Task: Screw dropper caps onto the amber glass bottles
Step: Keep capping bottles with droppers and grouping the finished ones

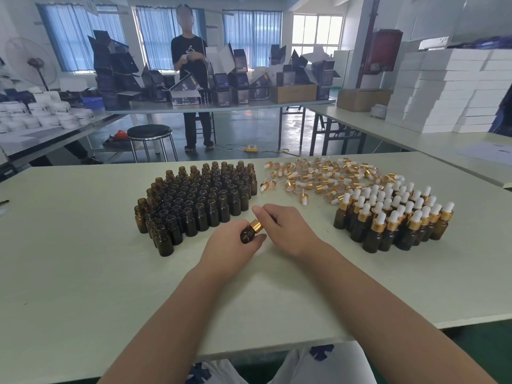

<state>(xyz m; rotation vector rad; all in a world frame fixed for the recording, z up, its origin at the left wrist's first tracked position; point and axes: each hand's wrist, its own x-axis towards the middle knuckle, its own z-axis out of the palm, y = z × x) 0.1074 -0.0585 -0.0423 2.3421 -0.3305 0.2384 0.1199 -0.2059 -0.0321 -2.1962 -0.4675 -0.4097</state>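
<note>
left hand [228, 246] grips small amber glass bottle [247, 236] tilted just above the white tabletop [83, 273], steadying it while right hand [288, 231] fingers [263, 210] pinch its gold-collared dropper cap [256, 225], likely for twisting tight

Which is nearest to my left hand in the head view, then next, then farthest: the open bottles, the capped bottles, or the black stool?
1. Open bottles, just beyond the left hand.
2. Capped bottles, right side of the table.
3. Black stool, beyond the table, to the left.
</note>
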